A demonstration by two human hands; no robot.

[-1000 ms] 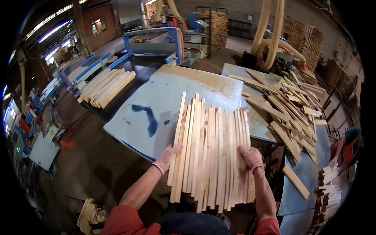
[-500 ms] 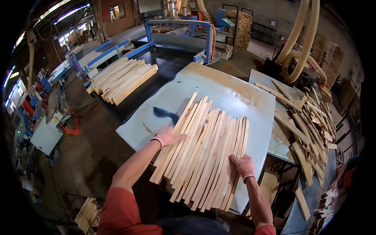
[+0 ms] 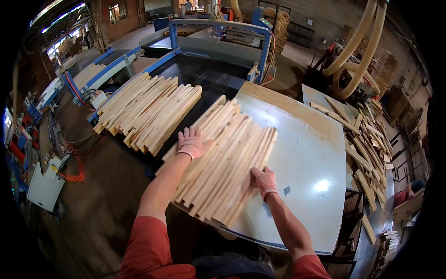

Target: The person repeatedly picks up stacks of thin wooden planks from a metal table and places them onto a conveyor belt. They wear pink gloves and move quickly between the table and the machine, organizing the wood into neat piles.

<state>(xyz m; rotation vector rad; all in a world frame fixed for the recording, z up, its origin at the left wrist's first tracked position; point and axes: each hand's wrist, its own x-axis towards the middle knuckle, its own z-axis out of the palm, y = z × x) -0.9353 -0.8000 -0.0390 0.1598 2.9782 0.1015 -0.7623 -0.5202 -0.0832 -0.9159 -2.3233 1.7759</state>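
Note:
A batch of pale wooden slats [image 3: 225, 158] lies side by side, its far left part over the dark conveyor belt and the rest on a smooth grey-white tabletop [image 3: 306, 153]. My left hand [image 3: 193, 142], in a pinkish work glove, rests flat on the batch's left side with fingers spread. Against its right edge, my right hand [image 3: 264, 181], gloved alike, curls its fingers on the outermost slats; the fingertips are partly hidden. Another group of slats [image 3: 148, 111] lies on the dark belt [image 3: 204, 69] to the left, a narrow gap away.
A blue machine gantry [image 3: 220, 21] spans the belt at the back. Loose offcuts [image 3: 367, 149] are heaped on a side table at right, below thick beige hoses [image 3: 355, 42]. At left stands a white cabinet [image 3: 45, 188] near a coiled orange hose [image 3: 76, 169].
Both hands have moved left with the batch of slats, from the tabletop partly over the belt, closer to the other group. The left hand's fingers have spread. The view has shifted too.

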